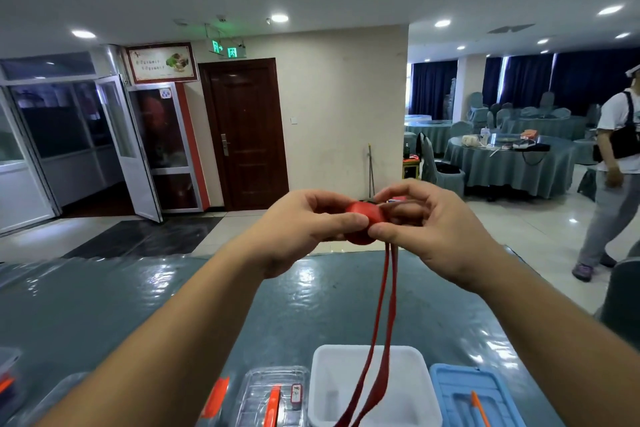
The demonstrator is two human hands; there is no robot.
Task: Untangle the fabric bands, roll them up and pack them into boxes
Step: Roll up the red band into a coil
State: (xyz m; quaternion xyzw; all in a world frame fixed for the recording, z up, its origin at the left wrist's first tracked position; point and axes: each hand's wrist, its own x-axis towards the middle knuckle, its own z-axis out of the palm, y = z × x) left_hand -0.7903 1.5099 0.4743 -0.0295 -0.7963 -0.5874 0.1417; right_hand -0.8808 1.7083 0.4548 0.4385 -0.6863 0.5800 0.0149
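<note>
Above table (138, 305), hands pinch red band (363, 215)

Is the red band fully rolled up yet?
No: two strands of the red fabric band hang from the roll pinched by the left hand and right hand.

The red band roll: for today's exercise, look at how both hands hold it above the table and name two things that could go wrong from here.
1. The roll is pinched only between the fingertips of the left hand and right hand, in mid-air; a slip could let it spring loose and unwind.
2. Two long tails hang down into the white box; they may twist together or snag on its rim, so the band would roll up unevenly.
</note>
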